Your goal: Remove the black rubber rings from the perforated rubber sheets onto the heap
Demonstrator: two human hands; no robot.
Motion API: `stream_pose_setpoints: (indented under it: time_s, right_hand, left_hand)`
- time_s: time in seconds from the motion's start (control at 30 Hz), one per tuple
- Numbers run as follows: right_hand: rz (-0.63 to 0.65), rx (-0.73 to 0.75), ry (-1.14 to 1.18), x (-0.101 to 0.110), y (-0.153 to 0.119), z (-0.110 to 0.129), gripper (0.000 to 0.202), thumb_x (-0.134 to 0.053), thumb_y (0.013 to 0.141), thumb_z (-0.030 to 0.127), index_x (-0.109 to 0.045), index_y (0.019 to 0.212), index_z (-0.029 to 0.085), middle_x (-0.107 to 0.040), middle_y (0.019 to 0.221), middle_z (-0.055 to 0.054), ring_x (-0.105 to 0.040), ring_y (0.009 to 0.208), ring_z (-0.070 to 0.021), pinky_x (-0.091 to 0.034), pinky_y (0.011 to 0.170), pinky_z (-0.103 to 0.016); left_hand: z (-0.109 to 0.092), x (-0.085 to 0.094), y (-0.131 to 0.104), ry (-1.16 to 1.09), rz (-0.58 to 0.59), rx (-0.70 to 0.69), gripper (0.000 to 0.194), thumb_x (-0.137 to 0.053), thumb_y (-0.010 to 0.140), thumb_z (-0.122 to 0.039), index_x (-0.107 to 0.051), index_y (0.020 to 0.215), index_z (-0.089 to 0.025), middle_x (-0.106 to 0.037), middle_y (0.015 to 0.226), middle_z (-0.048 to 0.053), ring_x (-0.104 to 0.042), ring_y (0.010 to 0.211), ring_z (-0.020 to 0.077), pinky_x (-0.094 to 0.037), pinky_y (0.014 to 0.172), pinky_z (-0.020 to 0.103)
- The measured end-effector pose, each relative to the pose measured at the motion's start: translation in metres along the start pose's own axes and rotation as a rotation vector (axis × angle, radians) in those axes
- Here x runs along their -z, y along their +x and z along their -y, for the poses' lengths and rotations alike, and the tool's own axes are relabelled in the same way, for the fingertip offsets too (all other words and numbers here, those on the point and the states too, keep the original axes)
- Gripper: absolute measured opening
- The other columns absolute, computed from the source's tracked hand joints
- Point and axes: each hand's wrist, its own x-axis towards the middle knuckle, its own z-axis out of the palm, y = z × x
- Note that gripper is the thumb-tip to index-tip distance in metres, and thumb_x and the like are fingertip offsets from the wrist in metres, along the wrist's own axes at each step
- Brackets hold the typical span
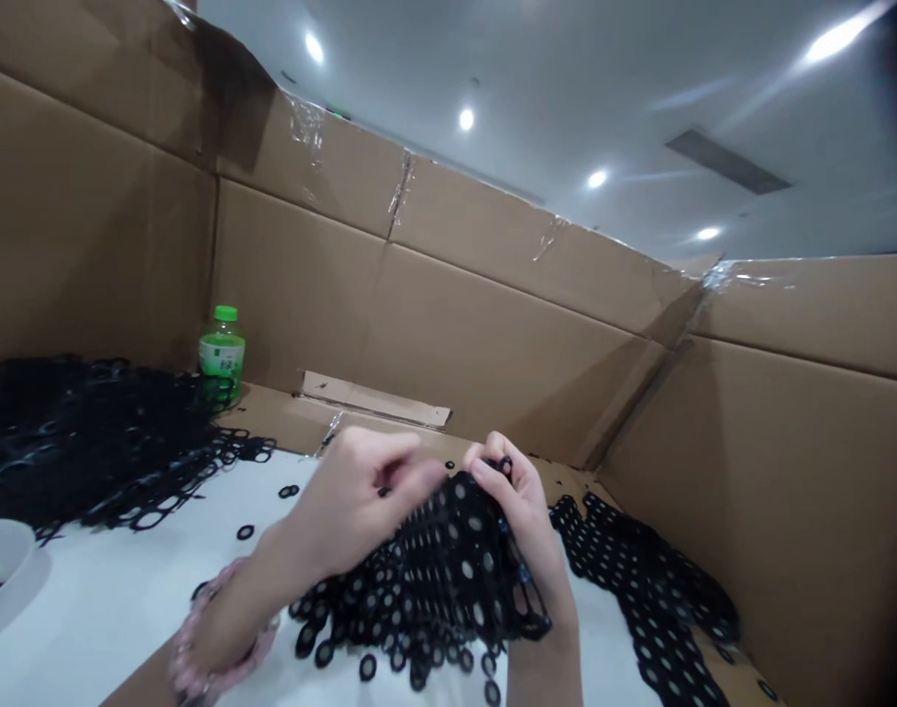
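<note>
Right hand (517,493) grips black sheet (448,560) by edge; left hand (358,503), hold unclear (cardboard (484,324) beyond).

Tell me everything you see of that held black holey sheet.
The black sheet looks thin and flexible, perhaps rubbery, with rows of round holes and longer openings at its lower right. Its top is pinched in the right hand; it slopes down toward loose black rings on the white tabletop. The left hand is blurred beside it; contact is unclear.

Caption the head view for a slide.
Right hand grips a black holed sheet, left hand close by, above loose black rings on a white surface.
</note>
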Motion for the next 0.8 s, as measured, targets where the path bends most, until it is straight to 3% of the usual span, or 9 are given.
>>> stream_pose_setpoints:
  time_s: [0.17, 0.3, 0.4, 0.5, 0.6, 0.7, 0.8]
  right_hand:
    - [-0.007, -0.004, 0.030, -0.010, -0.008, 0.005, 0.029, -0.056, 0.079, 0.030, -0.032, 0.067, 0.021, -0.042, 0.064, 0.004, -0.038, 0.061, -0.0111, -0.033, 0.058, -0.023]
    - [0.011, -0.010, 0.145, -0.010, -0.008, 0.006, 0.031, -0.057, 0.077, 0.027, -0.029, 0.067, 0.022, -0.039, 0.062, 0.004, -0.033, 0.058, -0.0103, -0.032, 0.055, -0.022]
    - [0.007, -0.057, 0.282, -0.004, -0.008, 0.008, 0.029, -0.056, 0.076, 0.025, -0.028, 0.068, 0.022, -0.033, 0.062, 0.005, -0.030, 0.056, -0.0103, -0.031, 0.053, -0.021]
    - [-0.097, -0.065, 0.372, 0.008, -0.008, 0.011, 0.024, -0.052, 0.076, 0.026, -0.029, 0.069, 0.023, -0.025, 0.066, 0.003, -0.030, 0.056, -0.0112, -0.033, 0.051, -0.022]
    - [-0.192, 0.001, 0.365, 0.024, -0.008, 0.012, 0.021, -0.050, 0.075, 0.027, -0.030, 0.069, 0.023, -0.021, 0.069, 0.002, -0.029, 0.054, -0.0118, -0.035, 0.048, -0.022]
    - [-0.189, 0.037, 0.333, 0.030, -0.008, 0.009, 0.017, -0.047, 0.078, 0.027, -0.032, 0.070, 0.023, -0.020, 0.069, 0.003, -0.029, 0.051, -0.0113, -0.037, 0.048, -0.021]
    - [-0.182, 0.052, 0.283, 0.020, -0.008, 0.005, 0.013, -0.044, 0.081, 0.028, -0.035, 0.073, 0.023, -0.024, 0.070, 0.002, -0.035, 0.054, -0.0111, -0.040, 0.052, -0.020]
  left_hand:
    - [-0.010, -0.019, -0.003, -0.102, 0.277, 0.008, 0.035, -0.041, 0.086, -0.042, -0.040, 0.061, -0.017, -0.039, 0.052, -0.006, -0.031, 0.047, 0.0070, -0.024, 0.047, 0.021]
    - [-0.015, -0.022, 0.000, -0.232, 0.306, -0.047, 0.022, -0.032, 0.091, -0.030, -0.048, 0.082, -0.017, -0.054, 0.075, -0.002, -0.046, 0.066, 0.0107, -0.035, 0.064, 0.022]
    - [-0.014, -0.022, 0.002, -0.305, 0.297, -0.010, 0.026, -0.029, 0.091, -0.028, -0.044, 0.073, -0.017, -0.049, 0.068, -0.003, -0.044, 0.064, 0.0107, -0.035, 0.065, 0.022]
    - [0.001, -0.023, 0.007, -0.378, 0.303, 0.087, 0.031, -0.026, 0.091, -0.030, -0.036, 0.064, -0.017, -0.036, 0.056, -0.005, -0.035, 0.052, 0.0091, -0.031, 0.052, 0.021]
    - [0.030, -0.029, 0.013, -0.197, 0.322, 0.118, 0.030, -0.025, 0.089, -0.027, -0.037, 0.063, -0.018, -0.037, 0.056, -0.004, -0.036, 0.051, 0.0098, -0.030, 0.051, 0.022]
    - [0.057, -0.052, 0.012, 0.138, 0.523, 0.128, 0.028, -0.031, 0.085, -0.023, -0.044, 0.061, -0.017, -0.049, 0.058, 0.000, -0.043, 0.053, 0.0121, -0.032, 0.052, 0.024]
    - [0.071, -0.082, 0.004, 0.232, 0.709, 0.135, 0.018, -0.046, 0.074, -0.017, -0.050, 0.056, -0.016, -0.056, 0.058, 0.003, -0.050, 0.052, 0.0143, -0.035, 0.050, 0.024]
